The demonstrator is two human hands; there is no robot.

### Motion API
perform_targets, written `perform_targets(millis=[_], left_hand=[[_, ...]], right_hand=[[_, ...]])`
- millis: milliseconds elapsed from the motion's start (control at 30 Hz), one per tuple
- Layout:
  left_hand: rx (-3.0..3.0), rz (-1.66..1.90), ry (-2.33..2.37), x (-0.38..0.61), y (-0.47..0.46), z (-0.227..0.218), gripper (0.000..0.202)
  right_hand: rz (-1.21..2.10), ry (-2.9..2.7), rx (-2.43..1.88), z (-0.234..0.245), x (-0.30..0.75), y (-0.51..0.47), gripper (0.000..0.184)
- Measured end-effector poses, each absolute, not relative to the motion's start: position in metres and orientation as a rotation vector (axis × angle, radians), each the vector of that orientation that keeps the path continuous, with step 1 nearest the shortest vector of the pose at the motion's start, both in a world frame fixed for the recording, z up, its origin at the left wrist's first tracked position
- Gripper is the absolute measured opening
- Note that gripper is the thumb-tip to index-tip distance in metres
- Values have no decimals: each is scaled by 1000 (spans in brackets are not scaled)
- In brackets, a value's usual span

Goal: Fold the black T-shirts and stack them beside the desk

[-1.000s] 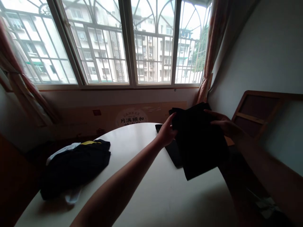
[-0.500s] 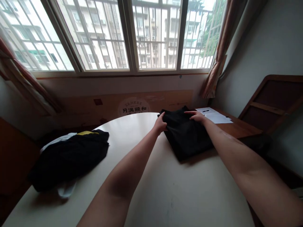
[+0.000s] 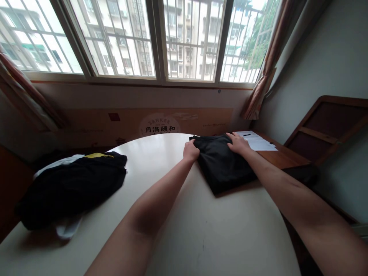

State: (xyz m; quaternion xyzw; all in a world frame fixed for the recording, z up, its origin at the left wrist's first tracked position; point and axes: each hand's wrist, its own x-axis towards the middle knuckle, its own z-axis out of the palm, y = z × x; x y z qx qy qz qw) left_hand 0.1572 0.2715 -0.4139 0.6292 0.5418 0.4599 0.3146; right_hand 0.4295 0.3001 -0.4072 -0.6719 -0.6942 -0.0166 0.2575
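Observation:
A folded black garment (image 3: 220,165) lies flat on the right part of the white round table (image 3: 227,230); its exact kind cannot be made out. My left hand (image 3: 191,150) is closed on its far left corner, fingers curled round the cloth. On the far right part of the same cloth rests my right hand (image 3: 238,143), its fingers spread and lying flat on top. The garment's right side is partly hidden behind my right hand and forearm.
At the table's left lies a pile of clothes (image 3: 74,188), mostly black with white and yellow parts. Beyond the garment, white papers (image 3: 258,141) with a dark pen rest on a brown wooden table (image 3: 293,158). A large printed cardboard box (image 3: 120,126) stands under the barred window.
My left hand has closed more fully round the garment's corner. My right hand has flattened onto the cloth, which lies smoother. The view has shifted slightly.

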Motion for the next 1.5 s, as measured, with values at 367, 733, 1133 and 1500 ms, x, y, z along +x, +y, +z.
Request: perform_targets(millis=[367,733,1133,1500], left_hand=[[2817,356,784,167,139,-435,82],[2851,246,740,167,112,-438,87],[2803,302,727,164,112,-437,88],[2773,354,855,167,112,-441,85]], right_hand=[[220,-2290,-1479,-434,412,226,48],[105,-2633,-1734,-421,348,255,57],[258,-2441,-1943,-415,312,330,67],[153,-2736,-1433,-421,304,293,65]])
